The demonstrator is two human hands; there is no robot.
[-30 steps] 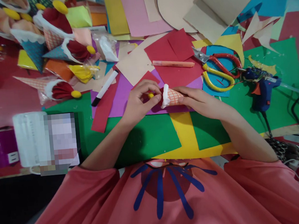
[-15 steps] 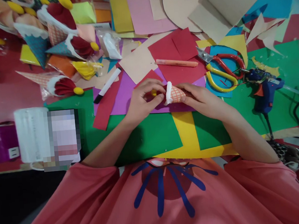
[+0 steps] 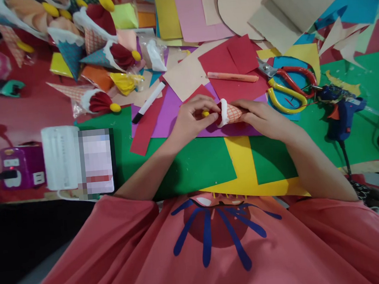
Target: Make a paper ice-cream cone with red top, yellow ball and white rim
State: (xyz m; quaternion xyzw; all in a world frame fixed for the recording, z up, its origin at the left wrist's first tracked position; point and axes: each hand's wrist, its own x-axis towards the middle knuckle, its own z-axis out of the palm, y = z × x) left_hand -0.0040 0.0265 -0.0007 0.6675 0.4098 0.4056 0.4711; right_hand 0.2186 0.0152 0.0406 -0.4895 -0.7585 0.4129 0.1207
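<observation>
A small paper ice cream cone (image 3: 233,113) with an orange-and-white check and a fluffy white rim lies sideways between my hands. My right hand (image 3: 263,115) is closed round its pointed end, with fingertips behind it. My left hand (image 3: 194,117) is closed at the open end, thumb and fingers on a dark red topping, mostly hidden by them. A yellow ball (image 3: 205,113) shows between the left fingers. Under both hands lies a purple sheet (image 3: 161,124) on green sheets (image 3: 192,168).
Several finished paper cones (image 3: 98,101) lie at upper left. A marker (image 3: 148,102), an orange highlighter (image 3: 233,76), red-and-yellow-handled scissors (image 3: 288,80) and a blue glue gun (image 3: 341,117) with its cable surround the work. A phone (image 3: 98,163) and purple power block (image 3: 22,165) are left.
The view has turned a little left, so everything sits farther right in the picture. The cone has turned slightly in my hands, and both hands keep nearly the same grip.
</observation>
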